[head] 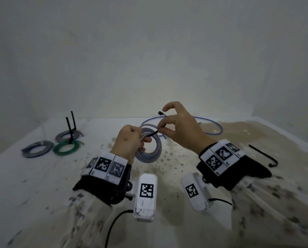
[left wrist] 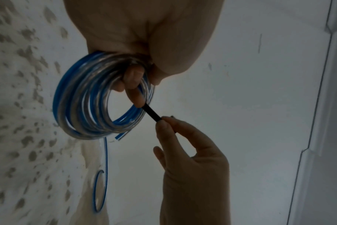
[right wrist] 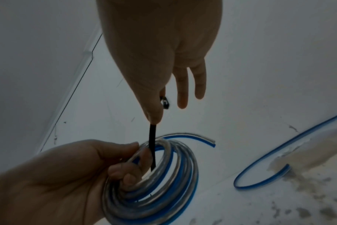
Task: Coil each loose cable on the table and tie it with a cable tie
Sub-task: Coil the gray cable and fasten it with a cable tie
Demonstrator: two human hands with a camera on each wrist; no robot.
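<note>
Here the left hand (head: 130, 142) grips the blue-and-clear coil (head: 150, 149) above the middle of the worktop (head: 33, 176) while the right hand (head: 180, 127) pinches the black cable tie (head: 152, 133) threaded through it; best keep the loops bunched and feed the tail round into its head.

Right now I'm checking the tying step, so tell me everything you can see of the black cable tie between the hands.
The black cable tie is a thin, flat strip, plastic by its look. The right hand pinches it partway along; its blocky head end sticks up past that hand. Its other end runs into the opening of the blue and clear cable coil, against the fingers of the left hand, which grips the coil. It is not yet looped closed.
</note>
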